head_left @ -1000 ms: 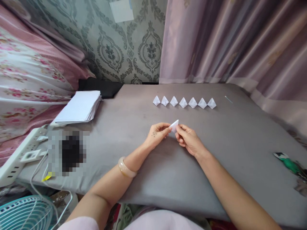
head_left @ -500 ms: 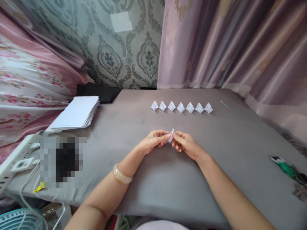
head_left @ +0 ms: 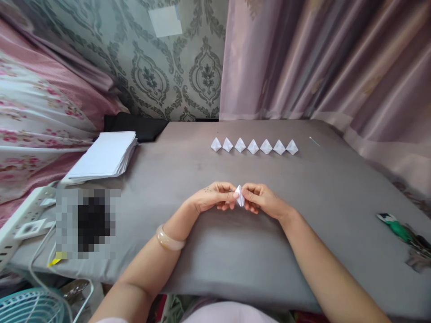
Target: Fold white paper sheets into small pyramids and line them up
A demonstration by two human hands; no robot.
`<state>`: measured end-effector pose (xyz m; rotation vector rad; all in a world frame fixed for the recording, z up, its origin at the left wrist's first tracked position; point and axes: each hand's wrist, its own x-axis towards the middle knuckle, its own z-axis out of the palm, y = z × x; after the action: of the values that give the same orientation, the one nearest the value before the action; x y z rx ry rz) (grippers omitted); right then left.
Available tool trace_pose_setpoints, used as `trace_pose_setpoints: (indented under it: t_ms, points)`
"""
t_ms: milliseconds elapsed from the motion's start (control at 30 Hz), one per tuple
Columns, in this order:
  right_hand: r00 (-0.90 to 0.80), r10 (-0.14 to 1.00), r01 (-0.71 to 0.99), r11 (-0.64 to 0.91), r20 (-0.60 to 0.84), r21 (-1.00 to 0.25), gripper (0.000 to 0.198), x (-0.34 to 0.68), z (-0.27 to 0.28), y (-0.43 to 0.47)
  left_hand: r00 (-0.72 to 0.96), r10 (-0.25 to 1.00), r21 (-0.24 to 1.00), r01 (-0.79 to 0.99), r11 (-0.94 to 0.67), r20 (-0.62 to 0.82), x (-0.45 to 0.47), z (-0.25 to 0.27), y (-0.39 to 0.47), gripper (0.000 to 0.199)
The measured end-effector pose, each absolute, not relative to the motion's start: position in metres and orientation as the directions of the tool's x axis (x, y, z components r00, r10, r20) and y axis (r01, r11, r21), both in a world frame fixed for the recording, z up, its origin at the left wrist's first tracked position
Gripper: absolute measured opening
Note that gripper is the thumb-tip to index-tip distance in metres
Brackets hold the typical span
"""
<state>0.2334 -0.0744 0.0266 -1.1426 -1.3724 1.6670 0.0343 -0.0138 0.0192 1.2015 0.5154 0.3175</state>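
Observation:
Between my two hands, above the middle of the grey-covered table (head_left: 175,170), is a small folded white paper (head_left: 239,197), standing upright with a pointed top. My left hand (head_left: 215,196) pinches its left side with thumb and fingers. From the right, my right hand (head_left: 264,199) grips the other side, thumb in front. Parts of the paper are hidden behind the fingertips. Beyond the hands, several white folded paper pieces (head_left: 253,146), diamond-shaped from here, stand in a row on the table.
At the left lies a stack of white paper (head_left: 104,154) before a black folded item (head_left: 138,128). A white power strip (head_left: 28,220) with cables and a blurred-out patch are nearer. A green-handled object (head_left: 399,229) lies at the right, a thin stick (head_left: 314,141) at the back. A fan (head_left: 30,307) stands below left.
The folded paper has turned between my fingers, from a slim tilted edge to a wider upright face. Both hands still hold it. The view has shifted slightly.

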Motion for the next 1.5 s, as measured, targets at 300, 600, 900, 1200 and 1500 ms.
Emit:
trace_pose_setpoints:
  t_ms: [300,600,900,1200,1500]
  points:
    - [-0.171,0.974,0.250,-0.103,-0.149,-0.963,0.037,0.232,0.019,-0.067,0.661,0.729,0.972,0.000,0.234,-0.176,0.042,0.014,-0.011,0.033]
    - [0.124,0.978,0.197,0.139,0.165,-0.970,0.028,0.220,0.010,-0.063,0.533,0.845,0.941,-0.299,0.156,0.029,0.052,0.008,-0.012,0.033]
    - [0.182,0.965,0.218,0.147,0.188,-0.965,0.031,0.217,0.008,-0.062,0.471,0.882,0.932,-0.304,0.198,-0.034,0.056,0.012,-0.018,0.044]
    - [0.168,0.962,0.221,0.177,0.217,-0.959,0.016,0.213,0.013,-0.065,0.451,0.886,0.938,-0.245,0.244,-0.112,0.055,0.011,-0.019,0.043]
    - [0.239,0.953,-0.143,-0.156,-0.187,-0.977,0.030,0.212,0.010,-0.062,0.508,0.817,0.926,-0.093,0.366,-0.272,0.053,0.010,-0.015,0.038]
